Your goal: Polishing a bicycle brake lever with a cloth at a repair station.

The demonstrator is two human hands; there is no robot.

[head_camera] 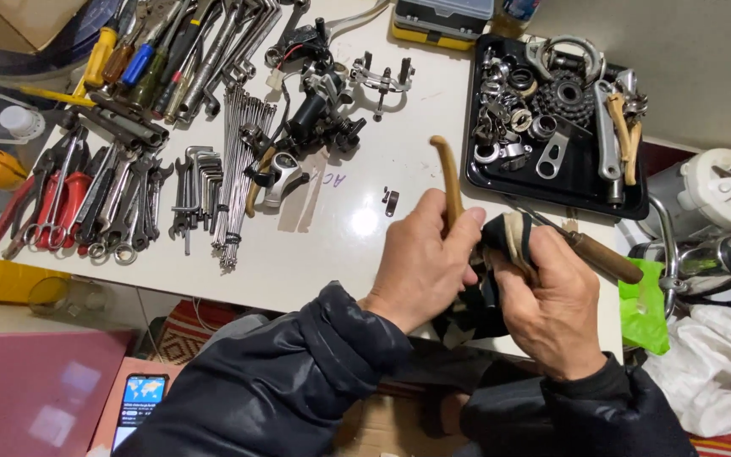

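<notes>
Your left hand fingers wrap tight around a curved brown lever, steadying it upright. Your right hand fingers pinch a dark cloth against its base, beside them.

Bare left hand and right hand emerge from shiny, creased black padded jacket sleeves with snug cuffs.

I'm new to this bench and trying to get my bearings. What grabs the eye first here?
At centre, the left hand grips a curved tan lever while the right hand presses a dark cloth against it. A black tray of metal bicycle parts sits at upper right, and wrenches and screwdrivers crowd the white table at left.
</notes>
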